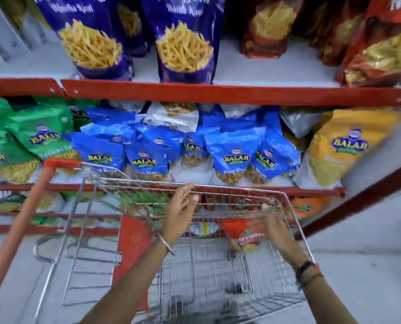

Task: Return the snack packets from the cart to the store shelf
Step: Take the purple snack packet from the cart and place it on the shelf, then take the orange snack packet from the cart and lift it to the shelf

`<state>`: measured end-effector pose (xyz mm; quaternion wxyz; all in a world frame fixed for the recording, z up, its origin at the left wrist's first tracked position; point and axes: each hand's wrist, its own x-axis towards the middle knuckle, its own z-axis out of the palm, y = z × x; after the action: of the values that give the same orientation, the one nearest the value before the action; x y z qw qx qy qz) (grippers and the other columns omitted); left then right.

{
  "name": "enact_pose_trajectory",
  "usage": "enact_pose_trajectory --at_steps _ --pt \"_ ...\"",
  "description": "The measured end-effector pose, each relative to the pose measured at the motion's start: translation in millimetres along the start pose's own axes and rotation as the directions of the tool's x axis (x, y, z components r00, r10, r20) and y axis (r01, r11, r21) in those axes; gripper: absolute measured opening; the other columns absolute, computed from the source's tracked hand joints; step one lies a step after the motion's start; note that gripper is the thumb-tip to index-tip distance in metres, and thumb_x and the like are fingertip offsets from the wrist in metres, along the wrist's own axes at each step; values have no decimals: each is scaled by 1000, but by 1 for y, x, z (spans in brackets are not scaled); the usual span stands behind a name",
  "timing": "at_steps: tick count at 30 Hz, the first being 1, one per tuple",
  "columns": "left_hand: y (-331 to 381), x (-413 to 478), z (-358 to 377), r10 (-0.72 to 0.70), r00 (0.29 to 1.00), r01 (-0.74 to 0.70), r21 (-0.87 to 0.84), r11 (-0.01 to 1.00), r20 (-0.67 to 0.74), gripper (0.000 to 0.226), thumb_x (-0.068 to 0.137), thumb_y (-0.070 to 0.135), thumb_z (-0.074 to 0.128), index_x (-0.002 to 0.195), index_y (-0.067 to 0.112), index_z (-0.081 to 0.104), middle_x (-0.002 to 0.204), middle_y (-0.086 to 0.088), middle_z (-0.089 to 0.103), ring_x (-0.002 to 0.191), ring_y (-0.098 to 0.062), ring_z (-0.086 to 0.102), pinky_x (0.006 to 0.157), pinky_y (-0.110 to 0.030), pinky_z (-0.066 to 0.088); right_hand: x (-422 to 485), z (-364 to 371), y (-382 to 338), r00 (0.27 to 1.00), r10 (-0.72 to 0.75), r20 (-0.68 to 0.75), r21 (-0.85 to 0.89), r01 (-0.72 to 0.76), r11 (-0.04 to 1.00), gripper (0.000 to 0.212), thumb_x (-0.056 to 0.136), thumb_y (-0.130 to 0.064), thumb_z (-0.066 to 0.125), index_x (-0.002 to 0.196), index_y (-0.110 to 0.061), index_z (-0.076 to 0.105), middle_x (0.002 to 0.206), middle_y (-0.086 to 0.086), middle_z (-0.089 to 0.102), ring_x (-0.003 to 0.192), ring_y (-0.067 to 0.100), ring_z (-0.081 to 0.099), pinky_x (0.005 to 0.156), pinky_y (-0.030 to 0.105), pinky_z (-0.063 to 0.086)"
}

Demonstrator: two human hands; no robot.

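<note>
A wire shopping cart (295,216) with a red handle stands against the store shelf (218,93). Inside its basket, near the far right corner, lies a red snack packet (244,232). My right hand (276,228) reaches into the basket and rests on that packet's right side; whether the fingers grip it is unclear through the blur. My left hand (179,213) hovers over the basket's far rim with fingers spread, holding nothing. Green packaging shows blurred through the cart's far wire wall.
The shelf behind the cart holds green packets (40,134), blue packets (234,155) and a yellow packet (344,146). The upper shelf carries tall purple bags (185,43) and red bags (379,50). The cart's red handle (21,225) runs down the left.
</note>
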<state>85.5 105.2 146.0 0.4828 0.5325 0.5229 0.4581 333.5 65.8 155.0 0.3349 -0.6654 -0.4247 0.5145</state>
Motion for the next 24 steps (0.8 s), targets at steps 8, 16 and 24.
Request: enact_pose_trajectory --at_steps 8,16,24 --pt "-120 -23 60 -473 872 442 212 871 126 52 82 37 60 124 10 46 138 -8 45 128 -22 42 96 -32 49 39 -31 124 913 401 -77 -405 -396 824 32 89 -15 51 118 -1 50 118 25 58 107 38 57 93 43 45" --pt "-182 -7 118 -595 773 568 178 804 221 60 82 0 58 136 11 34 144 -11 39 136 -26 32 107 -36 33 88 -28 139 976 181 -119 -309 -209 928 40 84 3 57 122 -9 55 119 7 61 113 22 55 98 34 42" --pt "-194 14 136 -545 837 533 285 797 -45 15 79 -6 52 87 -10 64 83 -19 64 81 -27 58 79 -43 49 100 -26 155 961 111 -253 -245 -174 954 18 85 4 54 100 7 65 98 7 62 89 19 53 73 8 39"
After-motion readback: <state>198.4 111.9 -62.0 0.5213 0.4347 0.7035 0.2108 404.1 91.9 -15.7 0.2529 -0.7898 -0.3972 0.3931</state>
